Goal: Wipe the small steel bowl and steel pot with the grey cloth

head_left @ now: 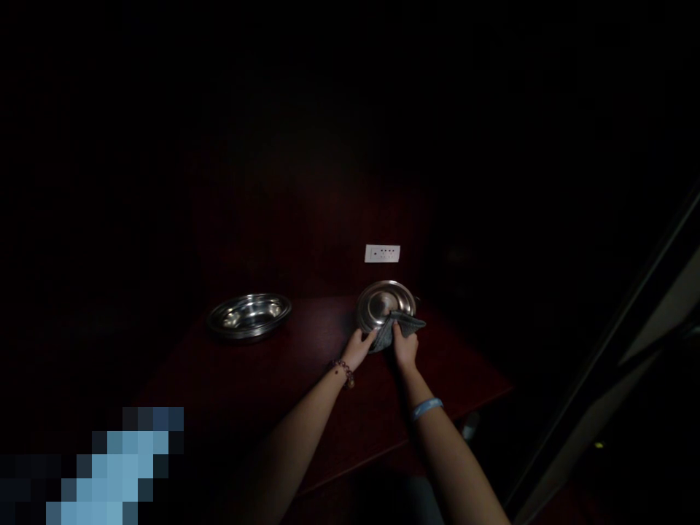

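A round shiny steel basin (377,302) is tilted up with a broad face toward me, over the dark red table. My left hand (357,351) grips its near rim, thumb on top; the fingers below are partly hidden. In my right hand (405,350) a grey cloth (410,321) is pinched, with folds pressed against the basin's lower right side. Part of the cloth hangs down between my two hands.
What looks like a stack of similar shiny steel basins (249,334) stands on the table (361,437) to the left. A white socket plate (382,254) is on the wall behind. On the right, a pale slanted frame (601,379) rises; surroundings are very dark.
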Demonstrator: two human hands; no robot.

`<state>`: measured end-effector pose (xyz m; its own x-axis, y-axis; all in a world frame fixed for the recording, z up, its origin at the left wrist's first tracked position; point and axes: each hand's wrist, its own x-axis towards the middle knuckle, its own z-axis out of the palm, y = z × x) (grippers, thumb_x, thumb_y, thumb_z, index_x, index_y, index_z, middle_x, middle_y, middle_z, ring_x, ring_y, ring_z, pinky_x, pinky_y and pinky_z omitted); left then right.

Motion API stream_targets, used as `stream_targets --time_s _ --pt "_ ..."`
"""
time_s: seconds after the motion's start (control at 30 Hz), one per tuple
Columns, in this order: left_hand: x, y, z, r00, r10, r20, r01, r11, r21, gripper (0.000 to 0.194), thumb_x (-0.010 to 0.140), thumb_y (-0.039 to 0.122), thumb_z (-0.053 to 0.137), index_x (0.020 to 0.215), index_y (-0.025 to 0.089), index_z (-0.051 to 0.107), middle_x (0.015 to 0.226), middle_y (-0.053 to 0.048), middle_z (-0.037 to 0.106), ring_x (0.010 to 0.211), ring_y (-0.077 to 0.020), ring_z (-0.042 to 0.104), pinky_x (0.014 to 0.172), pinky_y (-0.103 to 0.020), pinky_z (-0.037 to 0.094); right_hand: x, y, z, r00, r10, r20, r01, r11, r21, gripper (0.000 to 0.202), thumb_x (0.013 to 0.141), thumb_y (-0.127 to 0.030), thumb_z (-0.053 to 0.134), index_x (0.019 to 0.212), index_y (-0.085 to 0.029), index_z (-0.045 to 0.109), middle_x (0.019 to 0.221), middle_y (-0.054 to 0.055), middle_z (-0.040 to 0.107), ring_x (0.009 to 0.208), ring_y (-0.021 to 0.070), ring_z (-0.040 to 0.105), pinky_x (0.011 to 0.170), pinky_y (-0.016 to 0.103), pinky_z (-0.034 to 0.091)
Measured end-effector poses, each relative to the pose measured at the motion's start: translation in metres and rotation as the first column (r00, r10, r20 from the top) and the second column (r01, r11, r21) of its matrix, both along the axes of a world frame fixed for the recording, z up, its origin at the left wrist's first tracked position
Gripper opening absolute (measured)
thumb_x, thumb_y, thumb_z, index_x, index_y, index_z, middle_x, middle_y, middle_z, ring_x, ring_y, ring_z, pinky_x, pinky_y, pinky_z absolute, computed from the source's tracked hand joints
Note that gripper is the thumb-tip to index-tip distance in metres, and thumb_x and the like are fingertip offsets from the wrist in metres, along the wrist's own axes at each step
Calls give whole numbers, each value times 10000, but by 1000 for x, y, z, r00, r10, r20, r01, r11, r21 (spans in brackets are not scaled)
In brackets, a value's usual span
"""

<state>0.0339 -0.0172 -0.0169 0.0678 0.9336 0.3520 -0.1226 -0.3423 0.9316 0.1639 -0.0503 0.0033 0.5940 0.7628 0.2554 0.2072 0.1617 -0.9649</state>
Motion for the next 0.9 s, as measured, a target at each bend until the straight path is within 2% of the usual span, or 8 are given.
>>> stream_targets --time_s 0.1,0.3,0.47,0.57,0.73,0.83,0.9 --pt "0 1 -1 999 -24 -35 23 999 -33 356 747 392 672 976 120 685 1104 -160 695 1090 -290 612 997 -417 424 0 1 0 1000 7 5 -7 1000 3 383 782 -424 619 910 -88 753 908 170 742 902 280 713 729 283 524" --pt "0 6 0 1000 7 23 -7 1000 -30 373 730 429 666 928 113 682 996 -133 719 980 -249 636 920 -379 456 -1 1 0 999 17 33 -18 1000 6 393 794 -424 610 929 -82 749 932 178 738 917 283 710 731 287 522" --pt "-3 5 4 982 179 52 -179 984 -7 381 768 518 597 784 138 626 781 -63 687 753 -177 613 723 -291 466 -1 1 0 998 33 48 -33 999 -1 383 790 -435 613 926 -105 753 937 159 742 911 272 713 752 279 522" --pt "-4 4 5 975 213 62 -216 976 32 407 796 557 552 771 154 601 733 -36 657 702 -151 588 679 -263 447 -2 0 1 999 33 42 -33 999 3 387 789 -432 613 943 -104 751 937 159 742 912 268 714 760 275 524" --pt "-4 5 4 981 158 110 -164 986 40 430 789 558 580 918 150 619 918 -89 694 855 -184 628 813 -301 466 -3 -2 3 999 17 42 -17 1000 -2 397 790 -434 604 934 -96 752 922 169 742 914 275 713 739 277 527" --pt "-2 6 2 986 93 139 -95 995 6 479 733 513 673 1030 141 614 1075 -138 685 995 -228 630 927 -358 448 -2 -3 4 999 13 43 -13 1000 1 387 791 -428 599 925 -100 754 909 164 744 911 272 714 741 277 527" --pt "-1 5 0 993 50 105 -47 999 -28 502 676 476 736 1026 131 631 1105 -154 683 1047 -256 622 977 -393 425 -1 -2 3 999 17 48 -17 1000 3 380 792 -425 599 920 -103 755 905 160 745 912 270 714 749 276 527"
